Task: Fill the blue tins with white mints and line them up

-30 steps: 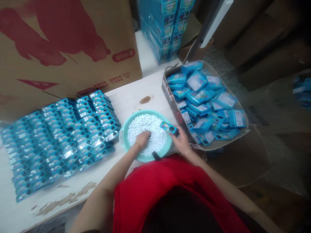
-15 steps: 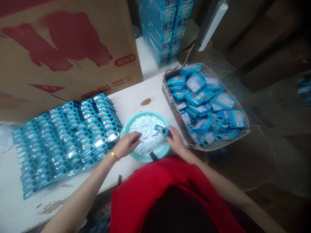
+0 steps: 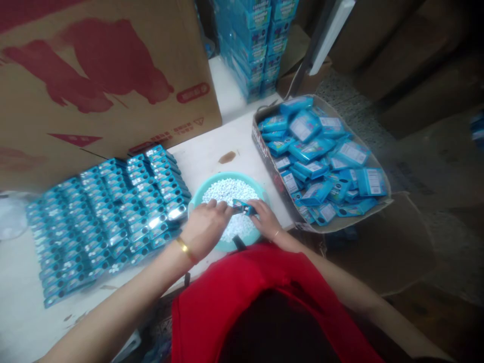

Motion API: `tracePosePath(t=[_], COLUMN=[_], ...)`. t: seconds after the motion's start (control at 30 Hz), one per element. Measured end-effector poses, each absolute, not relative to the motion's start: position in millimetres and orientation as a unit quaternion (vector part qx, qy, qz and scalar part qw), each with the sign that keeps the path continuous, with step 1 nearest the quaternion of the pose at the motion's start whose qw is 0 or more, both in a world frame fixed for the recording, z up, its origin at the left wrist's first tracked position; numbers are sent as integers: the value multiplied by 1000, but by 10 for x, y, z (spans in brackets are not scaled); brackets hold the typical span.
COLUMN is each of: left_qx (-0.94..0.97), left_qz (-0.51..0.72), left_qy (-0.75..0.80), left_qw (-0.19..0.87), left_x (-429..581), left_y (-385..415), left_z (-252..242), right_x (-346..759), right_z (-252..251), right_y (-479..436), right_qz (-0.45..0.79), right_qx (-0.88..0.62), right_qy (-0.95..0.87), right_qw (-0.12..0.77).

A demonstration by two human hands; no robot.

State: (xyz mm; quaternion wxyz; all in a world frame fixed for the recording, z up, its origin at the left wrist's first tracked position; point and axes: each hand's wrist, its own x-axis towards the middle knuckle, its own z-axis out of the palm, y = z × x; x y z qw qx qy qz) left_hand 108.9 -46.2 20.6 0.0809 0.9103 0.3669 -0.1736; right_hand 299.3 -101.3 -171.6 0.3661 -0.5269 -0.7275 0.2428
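Note:
A turquoise basin filled with small white pellets stands on the table in front of me. Over it, my right hand grips a small blue box, tilted, with white visible at its middle. My left hand is closed over the basin's left side, its fingers up against the box's left end. A narrow dark thing shows at the left fingertips; its kind cannot be made out. Left of the basin, rows of similar blue boxes stand packed side by side.
An open carton heaped with blue packets stands at the right. Behind are a tall stack of wrapped blue boxes and a large brown cardboard box. Clear plastic lies at the table's left edge.
My left hand has lifted from the pellets and moved right and up to the small blue box. My right hand has brought the box slightly left and down.

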Motion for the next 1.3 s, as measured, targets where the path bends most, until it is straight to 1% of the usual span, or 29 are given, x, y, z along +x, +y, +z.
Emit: tracePosePath(t=[0.07, 0.13, 0.2, 0.23, 0.37, 0.43, 0.53, 0.6, 0.67, 0.77, 0.87, 0.97, 1.03, 1.17, 1.23, 1.3], left_qx=[903, 877, 839, 824, 809, 805, 797, 792, 788, 789, 805, 840, 866, 884, 882, 884], left_qz=[-139, -120, -133, -142, -128, -100, -53, -30, -11, 33, 62, 39, -7, -139, -177, -189], left_qy=[398, 452, 498, 503, 485, 475, 459, 449, 441, 424, 409, 396, 390, 409, 417, 414], left_qw=[85, 114, 173, 220, 306, 341, 389, 413, 429, 442, 424, 369, 313, 180, 131, 106], left_x=[909, 677, 484, 430, 588, 801, 1021, 1012, 888, 625, 455, 464, 553, 839, 993, 1117], left_y=[-386, -302, -258, -263, -429, -527, -604, -606, -585, -537, -473, -403, -368, -381, -429, -480], left_z=[12, -335, -784, -1020, -1801, -2033, -2178, -2149, -2017, -1640, -1148, -704, -481, -176, -49, 76], right_x=[3031, 3080, 3132, 3156, 3221, 3231, 3236, 3244, 3259, 3276, 3250, 3165, 3089, 2966, 2937, 2929], right_z=[-1707, -1687, -1656, -1637, -1549, -1510, -1478, -1475, -1484, -1518, -1565, -1607, -1632, -1688, -1716, -1739], right_y=[-1030, -1045, -1057, -1060, -1061, -1056, -1046, -1039, -1032, -1023, -1016, -1010, -1006, -997, -990, -985], right_qz=[247, 254, 267, 272, 266, 256, 258, 264, 266, 261, 262, 263, 259, 246, 246, 248], right_qx=[-536, -550, -565, -573, -601, -614, -627, -631, -632, -625, -604, -567, -544, -522, -517, -514], right_qy=[-718, -704, -686, -676, -649, -640, -622, -611, -607, -619, -649, -691, -713, -735, -740, -741], right_qw=[368, 371, 373, 375, 383, 385, 392, 399, 403, 397, 381, 364, 358, 356, 354, 353])
